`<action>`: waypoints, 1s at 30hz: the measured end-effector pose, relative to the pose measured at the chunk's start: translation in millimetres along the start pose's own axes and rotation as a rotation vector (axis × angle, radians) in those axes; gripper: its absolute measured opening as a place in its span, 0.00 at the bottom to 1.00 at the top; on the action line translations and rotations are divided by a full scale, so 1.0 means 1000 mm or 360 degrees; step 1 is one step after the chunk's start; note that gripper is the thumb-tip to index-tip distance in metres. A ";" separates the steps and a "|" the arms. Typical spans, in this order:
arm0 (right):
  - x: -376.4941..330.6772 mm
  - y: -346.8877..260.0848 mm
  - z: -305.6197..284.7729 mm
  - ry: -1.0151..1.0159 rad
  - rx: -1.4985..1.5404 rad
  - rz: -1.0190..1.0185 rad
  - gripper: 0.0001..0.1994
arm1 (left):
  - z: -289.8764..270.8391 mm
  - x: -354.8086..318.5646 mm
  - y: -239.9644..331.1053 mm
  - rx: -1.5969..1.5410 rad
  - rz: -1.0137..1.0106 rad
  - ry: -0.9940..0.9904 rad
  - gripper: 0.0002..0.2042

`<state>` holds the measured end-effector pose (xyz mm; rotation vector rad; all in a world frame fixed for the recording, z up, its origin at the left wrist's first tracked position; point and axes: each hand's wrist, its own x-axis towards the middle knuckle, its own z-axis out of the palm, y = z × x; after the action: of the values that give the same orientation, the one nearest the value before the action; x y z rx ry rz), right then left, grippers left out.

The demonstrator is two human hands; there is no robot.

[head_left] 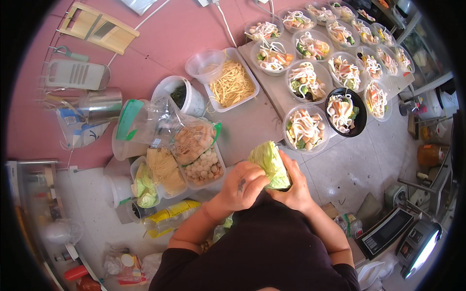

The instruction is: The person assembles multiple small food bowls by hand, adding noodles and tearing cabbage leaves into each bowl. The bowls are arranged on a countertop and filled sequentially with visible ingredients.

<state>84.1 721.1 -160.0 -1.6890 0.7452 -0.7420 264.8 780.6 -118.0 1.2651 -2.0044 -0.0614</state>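
Sixteen round clear plastic bowls (299,143), as near as I could count, stood crowded together with one round black plastic bowl (359,127), each filled with white strands, orange pieces and bits of green. I counted two pale green leafy cabbage pieces: one in the person's hands, the other, a loose wedge (146,186), lying at the left side among the trays. The held cabbage (272,162) was longish and yellow-green, its leaves wrinkled and packed close, with a darker shadow along its lower edge; it was up in front of the dark shirt (286,242), short of the nearest bowls. The right hand (295,186) gripped it from the right side and below, while the left hand (246,183) had its fingers curled against the left side, though I could not tell whether they pinched a leaf, since the knuckles hid the tips. Farther off was a white rectangular tray (256,93) of thin yellow strips, one corner covered by a single bare clear bowl (204,60), and beside it a white plastic bucket (195,103) with dark contents. A clear plastic bag (191,140) of orange-brown pieces sagged over the tray of pale round balls (203,169), blocking part of it, next to a bundle of thin cream-coloured strands (165,170).
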 end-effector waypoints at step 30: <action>0.003 0.020 0.000 -0.0085 -0.0081 -0.0585 0.48 | -0.026 0.013 -0.006 -0.0638 -0.0968 -0.0122 0.30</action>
<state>84.2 714.6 -178.9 -1.9101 0.4215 -0.9322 282.3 776.1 -95.1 1.5601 -1.4943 -0.7702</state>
